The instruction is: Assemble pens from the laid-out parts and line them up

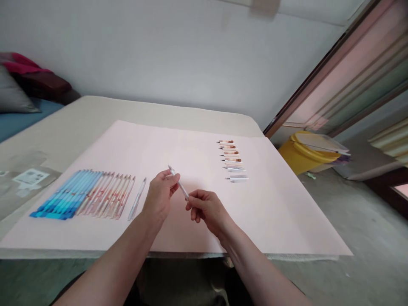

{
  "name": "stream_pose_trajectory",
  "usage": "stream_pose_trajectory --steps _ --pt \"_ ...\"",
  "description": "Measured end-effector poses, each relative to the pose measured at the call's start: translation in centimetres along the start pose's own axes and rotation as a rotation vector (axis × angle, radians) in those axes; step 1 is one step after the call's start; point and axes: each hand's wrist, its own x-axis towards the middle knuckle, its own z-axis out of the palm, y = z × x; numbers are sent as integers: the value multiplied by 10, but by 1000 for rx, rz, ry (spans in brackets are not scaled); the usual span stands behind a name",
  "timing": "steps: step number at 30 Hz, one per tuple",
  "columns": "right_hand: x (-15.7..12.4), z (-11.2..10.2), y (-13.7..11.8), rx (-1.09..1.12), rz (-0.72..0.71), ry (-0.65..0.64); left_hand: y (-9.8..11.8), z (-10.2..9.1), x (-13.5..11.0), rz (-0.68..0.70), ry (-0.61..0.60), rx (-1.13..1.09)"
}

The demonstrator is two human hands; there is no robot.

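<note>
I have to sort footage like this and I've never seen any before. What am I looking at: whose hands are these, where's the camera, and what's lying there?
There is no machine here, just a person's bare hands. The single picture comes from a camera worn on that person's head, looking forward and down, so the arms reach in from the bottom edge.

The left hand and right hand hold a slim pen between them, one near each end. Beneath is a pale pink sheet. On its left lie blue pens, then reddish-patterned pens, then a lone pale pen. On its right is a column of small slim pieces, too small to make out fully.
</note>
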Motion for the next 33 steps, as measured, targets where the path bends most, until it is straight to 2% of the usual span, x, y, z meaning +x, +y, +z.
stream_pose_trajectory --steps 2,8,10,15,22,25,29,31,33 --pt "1 -1 1 60 24 -42 0 0 1 1 4 3" --pt "3 -7 4 351 216 -161 4 2 -2 -26 -75 -78" --pt "3 -5 4 331 185 -146 4 2 -2 -32 -80 -89" --pt "1 2 4 137 6 -53 1 0 0 1 -7 -47" --pt "0 -2 2 350 216 -169 3 2 -3 23 -113 -100" --pt "0 -1 2 290 129 -149 4 3 -4 9 -156 -107" --pt "0 5 3 0 -75 6 5 3 -2 70 -90 -27" --pt "0 7 3 -113 -119 47 6 1 -1 118 -55 -3" --pt "-1 7 3 -94 -105 8 7 0 0 139 -52 6"
